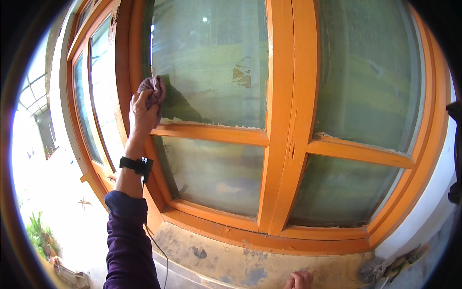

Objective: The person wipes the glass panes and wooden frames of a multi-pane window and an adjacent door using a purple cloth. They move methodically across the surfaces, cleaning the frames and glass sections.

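Observation:
My left hand (142, 115) is raised at the left edge of the upper left window pane (213, 65), gripping a crumpled mauve cloth (157, 90) against the glass beside the orange wooden window frame (281, 108). A black strap with a small device (139, 165) and a cable is round that wrist. Brownish residue (242, 76) marks the same pane, and a darker patch shows right of the cloth. My right hand (300, 280) is low at the bottom edge, over the stained windowsill, fingers curled; whether it holds anything cannot be made out.
Below the frame runs the stained sill (216, 253). A glazed orange door (94, 108) stands at the left, with plants (39, 231) at the lower left. A bundle with a greyish plastic bag (375, 269) lies at the sill's right end.

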`<state>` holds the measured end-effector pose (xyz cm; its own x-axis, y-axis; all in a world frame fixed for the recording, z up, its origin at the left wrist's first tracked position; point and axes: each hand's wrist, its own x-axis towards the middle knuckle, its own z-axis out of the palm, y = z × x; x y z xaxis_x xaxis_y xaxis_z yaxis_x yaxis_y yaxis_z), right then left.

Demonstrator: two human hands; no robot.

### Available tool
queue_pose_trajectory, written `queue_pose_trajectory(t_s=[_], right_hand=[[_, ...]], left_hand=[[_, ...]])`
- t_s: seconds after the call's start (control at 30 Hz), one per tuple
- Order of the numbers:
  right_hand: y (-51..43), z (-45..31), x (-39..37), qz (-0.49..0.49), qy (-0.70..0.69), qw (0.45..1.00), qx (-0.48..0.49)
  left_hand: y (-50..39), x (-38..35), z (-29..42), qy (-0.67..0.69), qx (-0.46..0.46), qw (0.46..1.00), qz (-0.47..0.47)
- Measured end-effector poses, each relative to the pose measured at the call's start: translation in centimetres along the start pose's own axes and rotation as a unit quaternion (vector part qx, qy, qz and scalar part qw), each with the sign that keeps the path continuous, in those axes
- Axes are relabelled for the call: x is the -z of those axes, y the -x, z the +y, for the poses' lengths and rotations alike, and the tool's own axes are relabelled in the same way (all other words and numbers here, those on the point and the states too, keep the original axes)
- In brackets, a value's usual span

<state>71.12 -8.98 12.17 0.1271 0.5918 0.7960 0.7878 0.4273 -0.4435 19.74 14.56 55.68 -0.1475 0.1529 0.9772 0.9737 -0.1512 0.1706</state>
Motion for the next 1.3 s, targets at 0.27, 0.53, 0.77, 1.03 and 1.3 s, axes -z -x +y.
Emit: queue_pose_trajectory(t_s=[0.27,0.53,0.77,1.03,1.3], right_hand=[[-0.7,-0.9,0.0,-0.017,-0.001,1.000,0.012],[-0.6,0.1,0.4,0.015,-0.028,0.999,0.031],[-0.4,-0.4,0.2,0.003,-0.004,0.999,0.037],[-0.4,0.1,-0.2,0.021,-0.024,0.998,0.052],[0.0,0.6,-0.1,0.026,-0.033,0.998,0.043]], left_hand=[[5.6,-2.3,14.2,0.106,-0.161,0.981,-0.016],[5.7,-1.8,14.9,0.078,-0.172,0.981,-0.037],[2.1,-1.2,1.2,-0.018,0.124,0.991,-0.038],[5.0,-0.9,12.8,0.134,0.017,0.991,-0.017],[3.1,3.6,30.8,0.246,-0.208,0.940,0.110]])
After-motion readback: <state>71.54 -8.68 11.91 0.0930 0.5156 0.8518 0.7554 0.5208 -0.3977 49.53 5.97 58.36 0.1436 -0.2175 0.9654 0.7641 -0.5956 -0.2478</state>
